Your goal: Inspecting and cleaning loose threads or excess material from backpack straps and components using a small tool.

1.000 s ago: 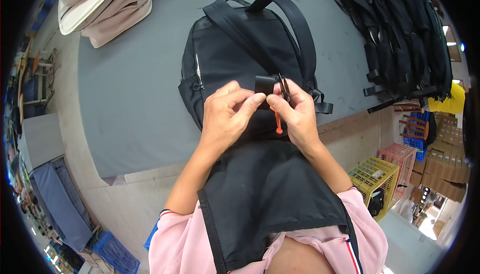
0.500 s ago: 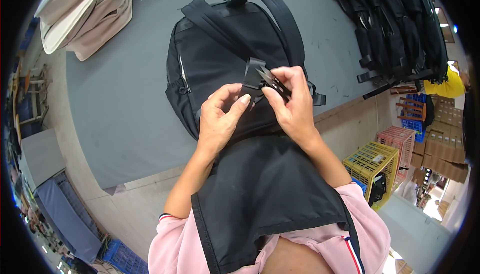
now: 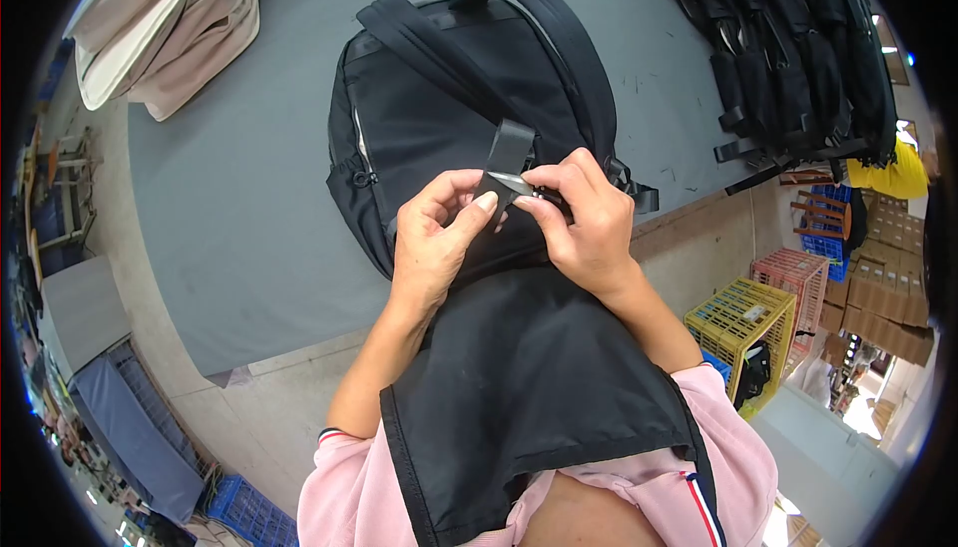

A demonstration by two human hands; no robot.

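Observation:
A black backpack (image 3: 429, 78) lies on the grey-covered table with its shoulder straps upward. Over its lower part, my left hand (image 3: 439, 228) pinches a black webbing strap (image 3: 510, 146) between thumb and fingers. My right hand (image 3: 584, 210) is closed round small thread snips (image 3: 511, 184). Their metal blades point left and lie against the strap, close to my left thumb tip. The handles are mostly hidden inside my right fingers.
Beige and pinkish bags (image 3: 170, 28) are stacked at the table's far left. Several black backpacks (image 3: 788, 58) lie at the far right. Loose thread bits dot the grey table cover (image 3: 249, 248). Yellow (image 3: 738, 322) and pink crates (image 3: 798, 282) stand on the floor at right.
My right hand has turned, and the snips' blades have swung from pointing up-left to lying nearly level across the strap. My left hand keeps its pinch, almost in place.

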